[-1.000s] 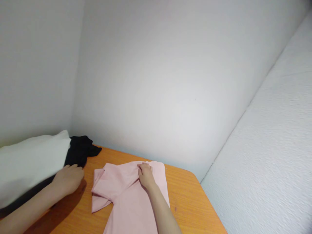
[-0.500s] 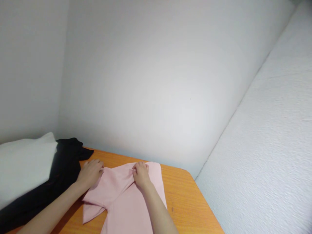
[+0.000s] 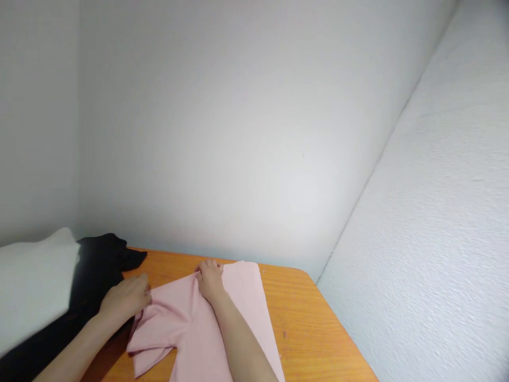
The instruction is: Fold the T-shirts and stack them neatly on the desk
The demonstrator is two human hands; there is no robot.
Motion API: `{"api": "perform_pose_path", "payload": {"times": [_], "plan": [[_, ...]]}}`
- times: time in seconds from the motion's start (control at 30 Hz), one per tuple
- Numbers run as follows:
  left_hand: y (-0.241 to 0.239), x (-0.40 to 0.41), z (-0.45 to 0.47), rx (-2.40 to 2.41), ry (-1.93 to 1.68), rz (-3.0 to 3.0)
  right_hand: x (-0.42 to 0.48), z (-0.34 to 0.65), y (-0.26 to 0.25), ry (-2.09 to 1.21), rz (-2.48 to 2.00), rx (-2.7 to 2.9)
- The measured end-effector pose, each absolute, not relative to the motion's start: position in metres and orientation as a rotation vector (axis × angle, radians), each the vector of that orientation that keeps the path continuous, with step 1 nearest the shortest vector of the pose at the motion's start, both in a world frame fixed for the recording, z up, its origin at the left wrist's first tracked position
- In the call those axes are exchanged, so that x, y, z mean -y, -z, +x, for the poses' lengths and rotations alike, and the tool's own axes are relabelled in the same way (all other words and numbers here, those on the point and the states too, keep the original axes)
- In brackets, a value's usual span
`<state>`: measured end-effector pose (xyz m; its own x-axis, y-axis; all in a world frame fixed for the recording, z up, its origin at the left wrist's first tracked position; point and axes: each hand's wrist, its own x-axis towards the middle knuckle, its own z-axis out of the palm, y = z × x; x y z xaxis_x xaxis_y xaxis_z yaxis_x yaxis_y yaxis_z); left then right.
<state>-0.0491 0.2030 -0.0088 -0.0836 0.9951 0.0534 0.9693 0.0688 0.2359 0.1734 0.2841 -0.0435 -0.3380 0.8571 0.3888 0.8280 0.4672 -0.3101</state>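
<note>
A pale pink T-shirt [image 3: 201,345] lies on the wooden table, doubled lengthwise, with its sleeves pointing left. At the upper edge of the sleeve, my left hand [image 3: 126,297] is closed on the cloth, and soft creases run from its fingers. My right hand [image 3: 210,281] is closed on the shirt's top edge near the shoulder, its fingertips partly hidden over the far side. My right forearm crosses the body of the shirt, whose lower part runs out of view.
A black garment [image 3: 97,265] lies on the left of the orange-brown table [image 3: 306,323], with a white cloth [image 3: 35,286] over part of it. White walls rise behind the table [image 3: 222,132] and along its right side [image 3: 429,239].
My left hand has moved left and down, drawing the sleeve with it. My right hand has shifted left along the shirt's top edge. The camera view has turned slightly.
</note>
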Motion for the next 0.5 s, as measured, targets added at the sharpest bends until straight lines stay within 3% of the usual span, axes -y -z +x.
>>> {"api": "perform_pose_path", "payload": {"times": [0.27, 0.5], "plan": [[0.018, -0.218, -0.049, -2.128, -0.267, 1.959, -0.286, 0.243, 0.037, 0.017, -1.682, 2.1], [0.024, -0.228, -0.047, -1.996, -0.427, 1.969, -0.277, 0.291, 0.055, -0.038, -1.848, 2.258]]}}
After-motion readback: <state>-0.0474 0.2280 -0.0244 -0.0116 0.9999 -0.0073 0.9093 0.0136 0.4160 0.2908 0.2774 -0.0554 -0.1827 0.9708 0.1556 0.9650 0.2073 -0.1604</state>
